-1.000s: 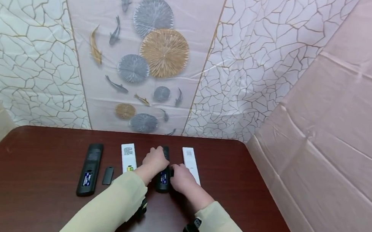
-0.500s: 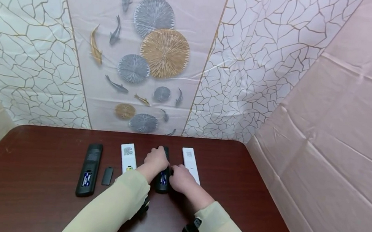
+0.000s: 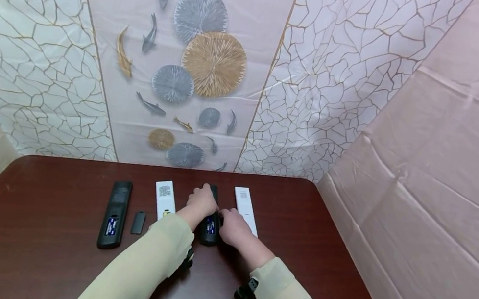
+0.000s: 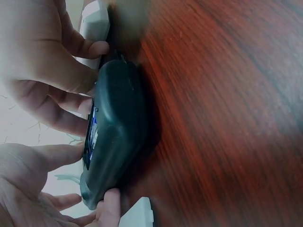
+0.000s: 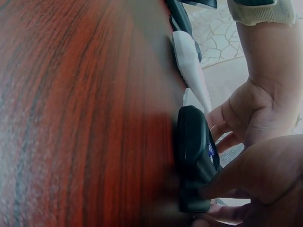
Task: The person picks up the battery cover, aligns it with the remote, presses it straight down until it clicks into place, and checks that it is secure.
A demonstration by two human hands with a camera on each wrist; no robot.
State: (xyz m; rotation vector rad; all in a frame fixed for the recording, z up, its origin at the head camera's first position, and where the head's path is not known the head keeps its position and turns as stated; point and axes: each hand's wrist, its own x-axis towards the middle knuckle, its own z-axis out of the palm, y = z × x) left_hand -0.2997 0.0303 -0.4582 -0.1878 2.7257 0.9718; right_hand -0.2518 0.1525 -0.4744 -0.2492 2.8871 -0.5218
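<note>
A black remote control [image 3: 210, 237] lies back up between my hands, blue batteries [image 3: 211, 225] showing in its uncovered compartment. From its left side my left hand [image 3: 201, 204] grips the remote; in the left wrist view a fingertip [image 4: 111, 201] touches the remote's lower side. Close against the other side, my right hand [image 3: 235, 228] pinches a small black piece [image 5: 193, 197] that looks like the battery cover; fingers hide part of it. In the left wrist view, fingers of the right hand also reach the compartment's edge.
Farther left lies another black remote control [image 3: 117, 204] with batteries exposed, beside its loose cover [image 3: 138, 223]. White remote controls lie on either side of my hands, one to the left [image 3: 165, 198] and one to the right [image 3: 245, 207]. A patterned wall covering [image 3: 214, 62] stands behind the table.
The head view has dipped slightly, so the scene sits a little higher. Both hands stay at the middle black remote control with hardly any visible movement.
</note>
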